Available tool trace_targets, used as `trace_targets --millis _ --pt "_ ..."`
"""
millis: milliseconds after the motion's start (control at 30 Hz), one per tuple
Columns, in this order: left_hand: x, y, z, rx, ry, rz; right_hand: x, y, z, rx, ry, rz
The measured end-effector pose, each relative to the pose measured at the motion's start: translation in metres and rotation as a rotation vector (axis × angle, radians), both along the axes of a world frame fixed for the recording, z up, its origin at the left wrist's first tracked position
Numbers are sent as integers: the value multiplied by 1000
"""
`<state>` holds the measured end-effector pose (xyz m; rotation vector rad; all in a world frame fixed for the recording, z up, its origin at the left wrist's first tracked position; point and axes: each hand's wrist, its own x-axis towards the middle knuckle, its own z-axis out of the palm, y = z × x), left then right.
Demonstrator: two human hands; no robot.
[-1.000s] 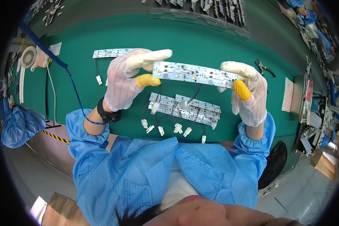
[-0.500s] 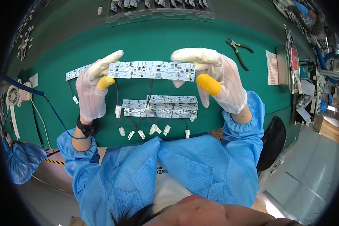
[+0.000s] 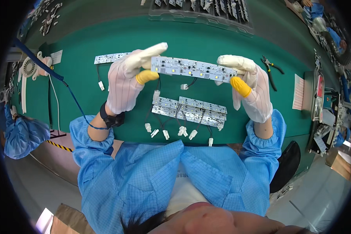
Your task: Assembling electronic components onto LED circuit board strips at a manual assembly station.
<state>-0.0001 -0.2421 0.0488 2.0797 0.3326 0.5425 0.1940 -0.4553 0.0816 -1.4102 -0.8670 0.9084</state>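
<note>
A long white LED circuit board (image 3: 194,70) is held up between my two gloved hands above the green mat, its right end slightly lower. My left hand (image 3: 125,80), with a yellow thumb cover, pinches its left end while the index finger points out above. At the other end, my right hand (image 3: 253,87) grips with its yellow-covered thumb in front and fingers behind. Dark wires with a white connector (image 3: 184,86) show below the held board. Nearer me, several similar LED boards (image 3: 189,111) lie together, their white connectors (image 3: 182,130) towards me.
Another LED board (image 3: 111,58) lies beyond my left hand. Pliers (image 3: 273,72) and a printed sheet (image 3: 298,91) are on the right. A clear tray (image 3: 201,21) of boards stands at the back. A blue coiled cord (image 3: 76,99) runs to my left wrist, near a small fan (image 3: 29,67).
The whole view has shifted, so the bench appears further right. The held board has tilted, its right end dropping. My right thumb has come onto its right end.
</note>
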Motion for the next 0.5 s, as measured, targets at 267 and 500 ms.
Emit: trace_targets --millis 267,500 --pt "7 4 4 95 -57 5 -2 5 4 37 -45 58" --pt "1 -4 1 -116 -206 -10 4 6 1 -47 -88 28"
